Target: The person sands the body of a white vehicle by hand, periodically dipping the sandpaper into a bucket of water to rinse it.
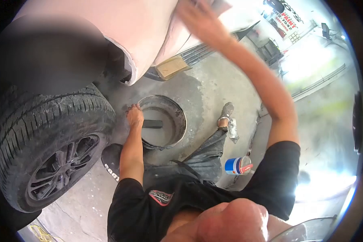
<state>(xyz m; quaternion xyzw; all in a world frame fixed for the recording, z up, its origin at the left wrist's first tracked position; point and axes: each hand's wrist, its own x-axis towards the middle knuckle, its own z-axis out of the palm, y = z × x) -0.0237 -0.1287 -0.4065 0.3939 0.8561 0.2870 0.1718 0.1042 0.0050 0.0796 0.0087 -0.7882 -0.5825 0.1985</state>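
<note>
My left hand (135, 114) is closed over the near-left rim of a round, dirty bucket (182, 117) on the floor. Inside the bucket lies a black rectangular block (153, 124), in what looks like greyish water. My right arm reaches up and forward, and my right hand (203, 24) is against the pale pink car body panel (141, 28) at the top edge. That hand is smeared by motion and its fingertips are partly cut off. A thin greyish-pink edge shows beside them, and I cannot tell whether the hand holds it.
A car wheel with a black tyre (48, 117) stands close on the left. Under the panel's lower edge is a tan block (172, 67). A blue and white can (237, 165) with something red on it sits on the concrete by my leg (207, 149). A wall sign (284, 20) hangs far right.
</note>
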